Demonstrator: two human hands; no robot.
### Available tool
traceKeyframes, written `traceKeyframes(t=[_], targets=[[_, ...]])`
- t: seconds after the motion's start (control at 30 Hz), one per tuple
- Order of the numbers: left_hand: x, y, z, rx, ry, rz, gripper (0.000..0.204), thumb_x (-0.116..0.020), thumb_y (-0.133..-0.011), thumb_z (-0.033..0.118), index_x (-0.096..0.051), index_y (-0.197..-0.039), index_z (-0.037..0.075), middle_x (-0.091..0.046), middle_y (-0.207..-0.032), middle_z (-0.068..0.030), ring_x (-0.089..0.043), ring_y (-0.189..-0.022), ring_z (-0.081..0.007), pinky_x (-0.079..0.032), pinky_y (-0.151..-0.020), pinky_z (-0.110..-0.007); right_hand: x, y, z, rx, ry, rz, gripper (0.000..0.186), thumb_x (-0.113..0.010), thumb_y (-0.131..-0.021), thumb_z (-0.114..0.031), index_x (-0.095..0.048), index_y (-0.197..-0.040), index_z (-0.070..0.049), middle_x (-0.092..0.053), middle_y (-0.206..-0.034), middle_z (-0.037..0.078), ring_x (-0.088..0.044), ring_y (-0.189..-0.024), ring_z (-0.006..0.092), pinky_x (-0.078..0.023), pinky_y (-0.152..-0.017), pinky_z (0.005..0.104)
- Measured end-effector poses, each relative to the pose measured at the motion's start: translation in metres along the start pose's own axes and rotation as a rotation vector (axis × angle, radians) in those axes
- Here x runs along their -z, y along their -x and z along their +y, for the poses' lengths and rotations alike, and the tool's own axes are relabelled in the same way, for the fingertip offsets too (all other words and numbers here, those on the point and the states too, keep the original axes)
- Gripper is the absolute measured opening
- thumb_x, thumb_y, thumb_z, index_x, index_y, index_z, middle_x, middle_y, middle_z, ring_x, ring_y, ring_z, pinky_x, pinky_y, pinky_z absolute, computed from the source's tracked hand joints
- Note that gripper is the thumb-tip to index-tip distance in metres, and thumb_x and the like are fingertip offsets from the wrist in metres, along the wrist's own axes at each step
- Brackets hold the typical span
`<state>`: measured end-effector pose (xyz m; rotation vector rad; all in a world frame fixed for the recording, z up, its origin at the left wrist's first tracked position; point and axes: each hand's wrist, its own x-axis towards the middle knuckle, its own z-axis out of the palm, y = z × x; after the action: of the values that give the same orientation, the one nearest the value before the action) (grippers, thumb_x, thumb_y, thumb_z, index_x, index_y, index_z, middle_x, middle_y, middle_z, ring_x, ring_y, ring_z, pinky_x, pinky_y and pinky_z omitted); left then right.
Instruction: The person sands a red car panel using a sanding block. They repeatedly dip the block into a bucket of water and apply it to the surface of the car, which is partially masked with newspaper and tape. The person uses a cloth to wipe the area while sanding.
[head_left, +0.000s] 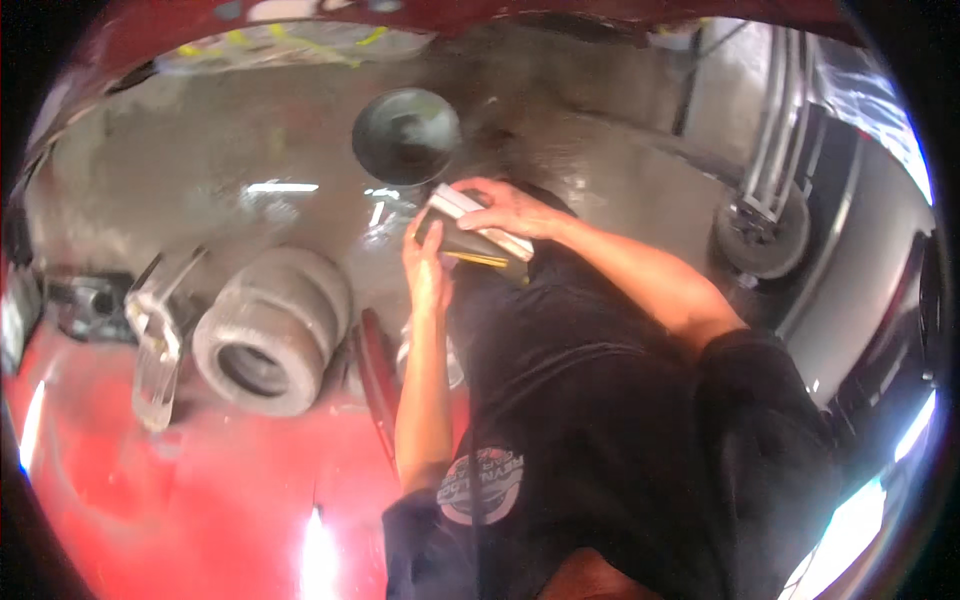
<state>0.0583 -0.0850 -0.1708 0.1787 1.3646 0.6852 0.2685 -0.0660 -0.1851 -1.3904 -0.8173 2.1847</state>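
In front of my body, both hands meet at a small bundle of two things. My right hand (503, 208) is closed on a white bar-shaped block (455, 202), its thumb lying across the top. Pressed against that, a dark flat rectangular piece (462, 238) with a yellow strip (480, 259) along its lower edge is gripped by my left hand (427, 262), thumb on the face. The exact kind of either thing is too blurred to tell. My fingers hide parts of both.
Beyond my hands, a round grey basin (405, 137) is on the concrete floor. At left are stacked tires (245, 370), a metal bracket (157, 350) and a red car panel (240, 500). Metal bars above a wheel-like disc (765, 238) stand at right, beside a grey curved panel (845, 265).
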Motion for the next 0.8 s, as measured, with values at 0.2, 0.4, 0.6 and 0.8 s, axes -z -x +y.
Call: traceKeyframes(t=[0.2,0.4,0.6,0.8], targets=[[0.005,-0.035,-0.05,0.081,0.233,-0.112,0.055,-0.066,-0.106,0.026,-0.045,-0.154,0.007,-0.053,-0.149,-0.0153,-0.056,-0.133,-0.0321,-0.052,-0.104,-0.057,0.016,-0.033,0.021,-0.031,0.309,0.109,0.1,-0.082,-0.082,-0.054,-0.044,-0.157,-0.001,-0.059,-0.147,0.022,-0.058,-0.134,0.0307,-0.046,-0.113,0.0383],[0.055,-0.071,-0.061,0.195,0.102,-0.203,0.062,-0.064,-0.107,0.04,-0.043,-0.159,0.014,-0.048,-0.155,-0.0098,-0.052,-0.135,-0.0309,-0.052,-0.103,-0.056,0.002,-0.043,0.037,0.03,0.163,0.093,0.095,-0.087,-0.079,-0.05,-0.052,-0.152,0.0,-0.065,-0.14,0.019,-0.061,-0.13,0.0281,-0.048,-0.112,0.0383],[0.024,-0.073,-0.023,0.214,0.448,-0.49,0.08,-0.055,-0.103,0.064,-0.039,-0.162,0.012,-0.038,-0.165,-0.015,-0.042,-0.149,-0.0341,-0.043,-0.117,-0.055,0.009,-0.018,-0.012,0.019,0.092,0.105,0.074,-0.083,-0.088,-0.041,-0.059,-0.147,-0.003,-0.069,-0.132,0.009,-0.064,-0.12,0.0218,-0.051,-0.106,0.0378],[0.074,-0.159,-0.036,0.033,-0.075,-0.161,0.041,-0.059,-0.108,0.038,-0.063,-0.133,0.006,-0.069,-0.12,-0.0062,-0.07,-0.096,-0.0179,-0.062,-0.077,-0.035,0.032,-0.044,0.003,-0.149,-0.263,0.218,0.044,-0.069,-0.096,-0.036,-0.067,-0.125,-0.003,-0.072,-0.112,0.009,-0.071,-0.094,0.0179,-0.06,-0.086,0.0354]])
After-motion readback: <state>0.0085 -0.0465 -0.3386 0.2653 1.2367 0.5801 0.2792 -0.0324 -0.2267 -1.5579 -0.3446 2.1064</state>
